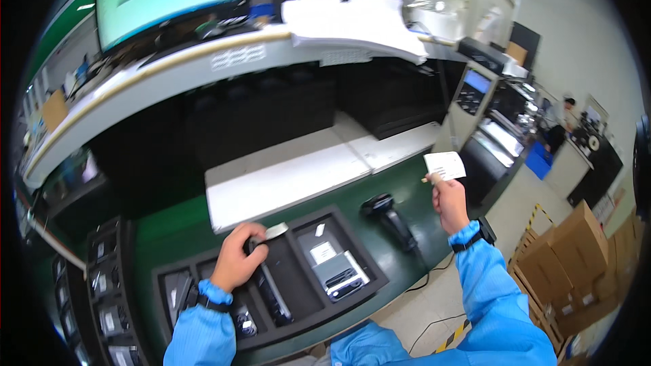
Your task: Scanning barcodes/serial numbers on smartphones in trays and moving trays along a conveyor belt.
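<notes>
My left hand [239, 257] is closed over the compartmented black foam tray [298, 227], its fingers round the upper end of a long black device [274, 295] that slants down in one compartment. A small pale strip [277, 231] sticks out beside those fingertips; whether they pinch it too is unclear. Between thumb and fingers, my right hand [449, 203] holds up a white printed label [445, 165], off to the right of the tray. A black handheld barcode scanner [390, 220] lies on the green bench between my hands. The tray's right compartment holds a bagged cable pack [342, 274].
A white board [285, 179] lies behind the tray. Above it runs a shelf with a monitor [166, 0] and a paper stack [349, 20]. A label printer [471, 98] stands at right. More filled trays [108, 291] are at left, cartons [569, 251] at lower right.
</notes>
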`<state>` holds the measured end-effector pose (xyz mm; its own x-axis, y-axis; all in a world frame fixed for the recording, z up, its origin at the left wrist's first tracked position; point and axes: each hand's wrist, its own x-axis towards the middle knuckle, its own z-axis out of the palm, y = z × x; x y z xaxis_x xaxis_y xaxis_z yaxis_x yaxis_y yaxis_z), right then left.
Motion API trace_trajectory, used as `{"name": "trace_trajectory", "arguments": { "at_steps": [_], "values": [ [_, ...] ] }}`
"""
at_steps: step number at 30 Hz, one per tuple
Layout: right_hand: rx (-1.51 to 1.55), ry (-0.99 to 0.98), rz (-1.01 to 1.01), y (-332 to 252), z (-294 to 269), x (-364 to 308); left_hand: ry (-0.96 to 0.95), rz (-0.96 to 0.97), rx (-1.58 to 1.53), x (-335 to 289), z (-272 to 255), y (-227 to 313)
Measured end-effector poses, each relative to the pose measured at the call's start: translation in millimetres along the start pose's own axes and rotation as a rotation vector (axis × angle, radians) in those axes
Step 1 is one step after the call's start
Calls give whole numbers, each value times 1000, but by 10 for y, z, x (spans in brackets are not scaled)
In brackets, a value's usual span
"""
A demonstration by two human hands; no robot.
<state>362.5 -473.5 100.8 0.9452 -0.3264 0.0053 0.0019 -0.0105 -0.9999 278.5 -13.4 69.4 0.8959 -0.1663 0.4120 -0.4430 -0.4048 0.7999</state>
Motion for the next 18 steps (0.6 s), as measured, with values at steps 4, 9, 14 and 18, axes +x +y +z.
{"name": "trace_trajectory", "arguments": {
  "at_steps": [4,9,14,18],
  "values": [
    [-404,-693,-50,-96,881,-871,-5,6,-9,-20,-29,-49],
    [-681,-1324,-251,-188,1561,-1601,-26,-80,-79,-45,-74,4],
    [-772,-1271,-186,-237,1564,-1661,-47,-78,1,-49,-78,54],
    [-454,-713,-209,4,1043,-1279,-144,-66,244,-80,0,12]
  ]
}}
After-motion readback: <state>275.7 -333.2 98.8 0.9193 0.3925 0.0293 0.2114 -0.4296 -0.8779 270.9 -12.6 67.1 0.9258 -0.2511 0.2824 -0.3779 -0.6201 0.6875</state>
